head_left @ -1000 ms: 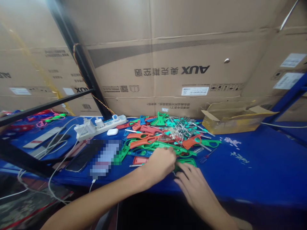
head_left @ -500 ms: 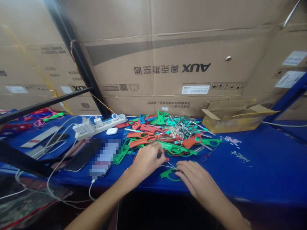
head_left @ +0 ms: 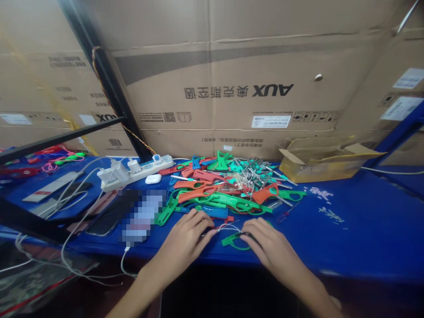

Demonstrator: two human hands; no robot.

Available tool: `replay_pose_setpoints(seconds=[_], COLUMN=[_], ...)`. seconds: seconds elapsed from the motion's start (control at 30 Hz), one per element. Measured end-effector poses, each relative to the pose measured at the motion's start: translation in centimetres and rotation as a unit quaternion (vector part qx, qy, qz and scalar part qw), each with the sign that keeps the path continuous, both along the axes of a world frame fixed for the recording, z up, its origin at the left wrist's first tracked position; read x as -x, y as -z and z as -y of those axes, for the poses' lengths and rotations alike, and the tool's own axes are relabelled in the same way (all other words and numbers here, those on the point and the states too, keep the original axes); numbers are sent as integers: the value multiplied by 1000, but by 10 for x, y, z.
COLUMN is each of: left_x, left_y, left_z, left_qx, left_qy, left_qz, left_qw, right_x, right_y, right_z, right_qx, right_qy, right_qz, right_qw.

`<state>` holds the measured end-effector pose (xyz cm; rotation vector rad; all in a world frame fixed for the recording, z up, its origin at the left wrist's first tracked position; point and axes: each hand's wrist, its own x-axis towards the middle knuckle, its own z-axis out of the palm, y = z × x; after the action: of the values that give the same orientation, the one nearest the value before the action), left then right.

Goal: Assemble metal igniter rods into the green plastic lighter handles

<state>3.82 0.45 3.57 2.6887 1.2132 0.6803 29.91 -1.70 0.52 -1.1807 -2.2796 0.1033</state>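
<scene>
My left hand point(head_left: 190, 234) has its grip closed on a small dark part point(head_left: 204, 231); my right hand point(head_left: 270, 238), pinched on another dark piece point(head_left: 245, 234), is nearer the curved green plastic handle point(head_left: 228, 241) on the blue desk point(head_left: 338, 243). Thin white wires point(head_left: 228, 227) run crosswise between them.

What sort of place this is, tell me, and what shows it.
Probably a small workshop or makeshift assembly area: a heap of colored plastic casings lies on a blue table, what looks like a screwdriver sits nearby, and printed cardboard stands behind.
</scene>
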Motion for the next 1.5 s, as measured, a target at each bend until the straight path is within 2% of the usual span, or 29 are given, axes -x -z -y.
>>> replay_pose_setpoints(seconds=[0.13,0.23,0.37,0.47,0.63,0.8,0.93,1.1,1.37,1.5], left_x=[1,-3,-9,-14,-19,-19,-21,-24,-29,-33], left_y=[12,13,12,17,25,20,20,22,23,27], left_z=[5,6,15,23,22,18,20,18,10,11], left_qx=[-52,-72,-30,9,6,39,60,60,30,4], left_qy=[-30,-39,-25,-18,-40,-21,-33,-53,-10,-29], left_qz=[-32,-5,63,89,87,91,102,78,52,52], left_qw=[998,997,997,996,995,995,992,994,998,998], right_x=[0,0,0,1,1,0,1,2,0,-1], right_y=[-1,1,5,6,6,7,8,6,10,12], right_z=[-2,-2,1,2,2,2,2,2,-1,-1], right_qx=[7,16,5,-12,-24,-9,9,17,24,27], right_qy=[-5,-2,12,20,18,15,24,29,29,31], right_qz=[-1,-12,-11,-7,-12,-20,-26,-32,-49,-54], right_qw=[1000,1000,1000,1000,999,1000,999,999,998,998])
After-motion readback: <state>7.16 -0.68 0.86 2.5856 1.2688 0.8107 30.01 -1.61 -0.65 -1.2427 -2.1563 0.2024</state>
